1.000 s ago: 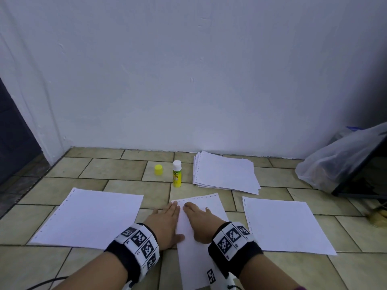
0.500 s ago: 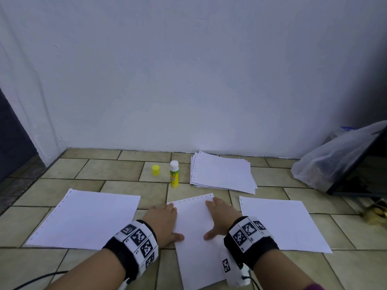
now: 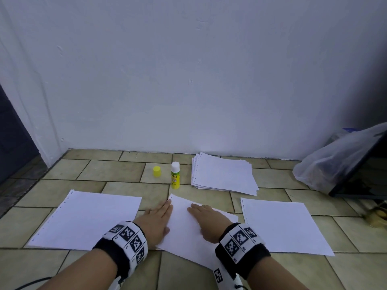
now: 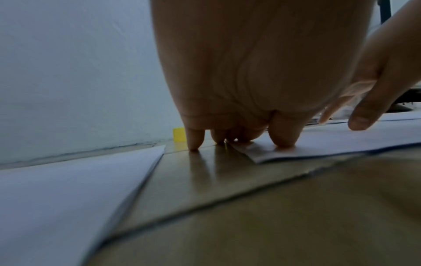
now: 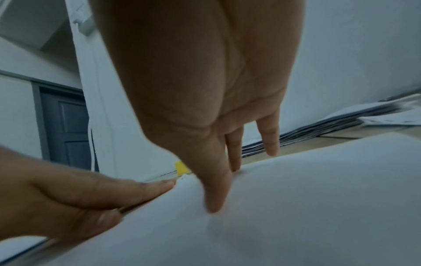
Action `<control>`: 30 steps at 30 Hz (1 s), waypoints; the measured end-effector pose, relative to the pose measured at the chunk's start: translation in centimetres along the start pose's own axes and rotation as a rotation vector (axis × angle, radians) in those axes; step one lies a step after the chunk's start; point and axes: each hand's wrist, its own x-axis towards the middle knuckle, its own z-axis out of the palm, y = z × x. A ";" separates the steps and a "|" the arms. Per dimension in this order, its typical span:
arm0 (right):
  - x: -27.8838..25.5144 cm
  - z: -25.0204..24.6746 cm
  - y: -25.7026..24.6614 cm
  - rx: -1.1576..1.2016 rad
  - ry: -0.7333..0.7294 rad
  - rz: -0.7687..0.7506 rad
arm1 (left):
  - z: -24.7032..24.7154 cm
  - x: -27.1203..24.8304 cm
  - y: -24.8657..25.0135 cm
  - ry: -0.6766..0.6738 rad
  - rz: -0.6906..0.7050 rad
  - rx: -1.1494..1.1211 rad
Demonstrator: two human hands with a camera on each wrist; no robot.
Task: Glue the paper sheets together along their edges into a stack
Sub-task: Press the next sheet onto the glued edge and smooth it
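Observation:
A white paper sheet (image 3: pixel 184 233) lies turned at an angle on the tiled floor between my hands. My left hand (image 3: pixel 158 218) lies flat with straight fingers along the sheet's left edge, half on the tile. My right hand (image 3: pixel 206 216) presses flat on the middle of the sheet (image 5: pixel 296 207). One single sheet (image 3: pixel 88 220) lies to the left, another (image 3: pixel 282 225) to the right. A paper pile (image 3: pixel 223 174) sits near the wall. The uncapped glue stick (image 3: pixel 175 174) stands beside its yellow cap (image 3: pixel 156 171).
A white wall runs behind the floor tiles. A clear plastic bag (image 3: pixel 339 162) and a dark slanted board (image 3: pixel 364 174) stand at the far right. A dark doorway (image 3: pixel 12 139) opens at the left.
The middle sheet has been rotated and now lies skewed. My right hand slid from the sheet's right edge back toward its middle. My left hand stayed at the left edge.

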 end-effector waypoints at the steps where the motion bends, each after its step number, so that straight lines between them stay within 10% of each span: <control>1: -0.1 0.0 0.4 0.021 -0.013 0.021 | 0.2 0.1 0.0 -0.012 -0.013 -0.009; 11: -2.6 -0.6 5.4 0.173 -0.068 0.325 | 0.8 0.5 0.4 -0.036 -0.113 -0.116; 25: -4.2 -1.6 6.0 0.635 0.348 0.222 | 0.9 0.8 0.6 -0.033 -0.138 -0.138; 30: -5.0 -0.4 5.5 0.624 0.209 0.179 | 0.8 0.8 0.7 -0.028 -0.145 -0.139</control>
